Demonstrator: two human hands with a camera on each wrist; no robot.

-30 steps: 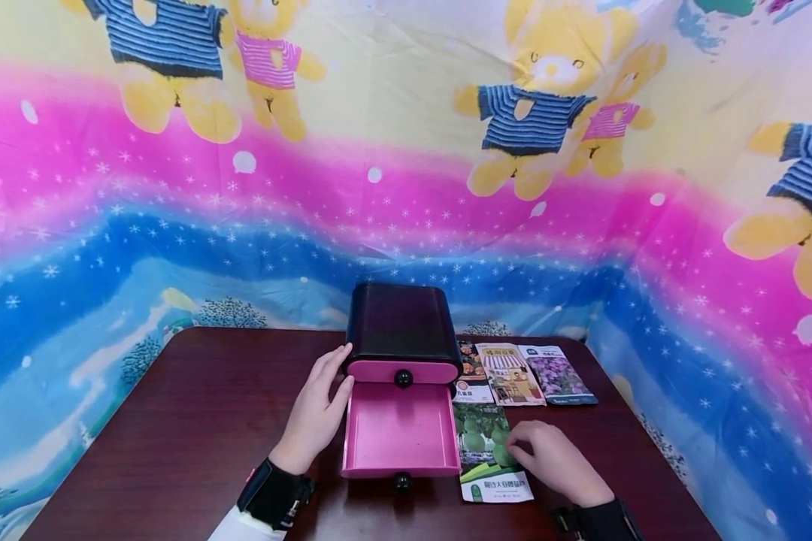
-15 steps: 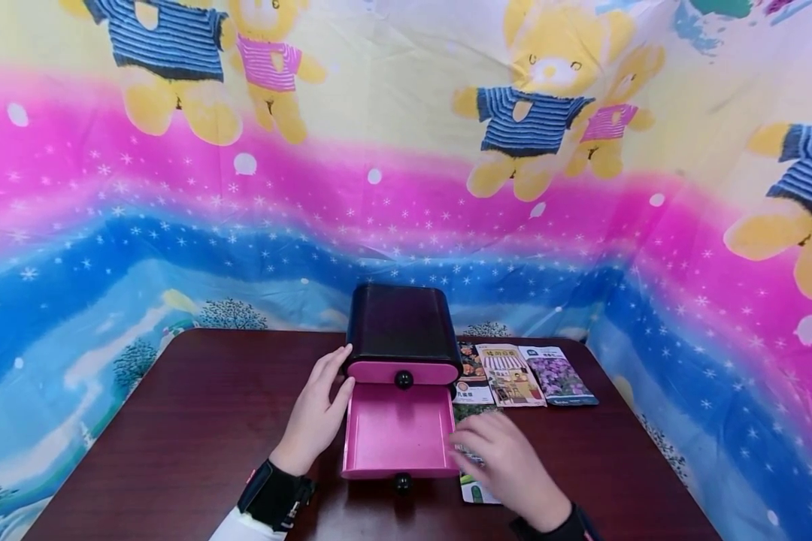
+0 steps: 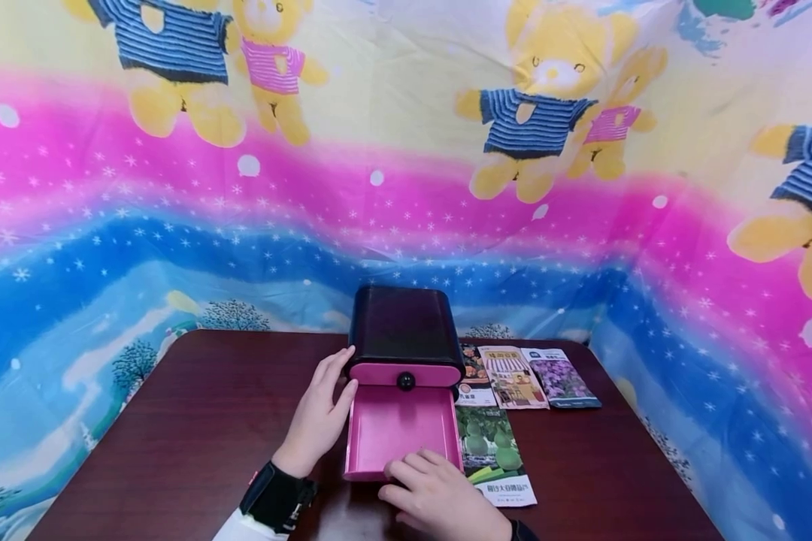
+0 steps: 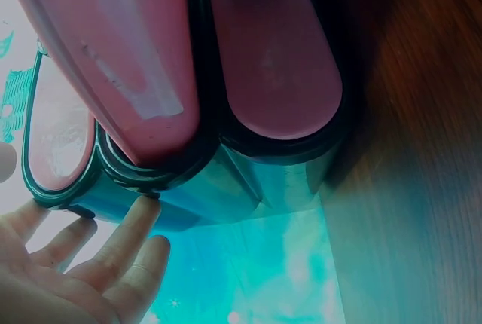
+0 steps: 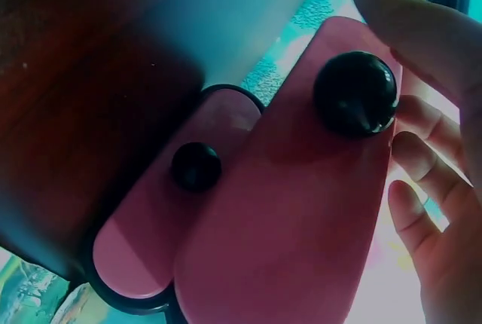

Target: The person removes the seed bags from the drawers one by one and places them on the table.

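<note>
A small black cabinet (image 3: pixel 406 323) with pink drawer fronts stands on the table. Its middle drawer (image 3: pixel 402 421) is pulled out, and nothing shows inside it. My left hand (image 3: pixel 316 417) rests its extended fingertips against the cabinet's left side. At the drawer's front edge is my right hand (image 3: pixel 443 492), fingers loosely bent over the rim. In the right wrist view the drawer's round black knob (image 5: pixel 355 94) sits between thumb and fingers, without being gripped. To the right lies a packet with green gourds (image 3: pixel 490 443) printed on it.
Behind the gourd packet lie a packet with orange flowers (image 3: pixel 474 372), a yellow striped-awning packet (image 3: pixel 513 379) and a purple-flower packet (image 3: pixel 563 378). A patterned cloth (image 3: pixel 379 225) hangs around the back of the brown table (image 3: pixel 230 406).
My right hand has moved left from the gourd packet, past the drawer's right side, to the drawer's front edge. My left hand has stayed on the cabinet.
</note>
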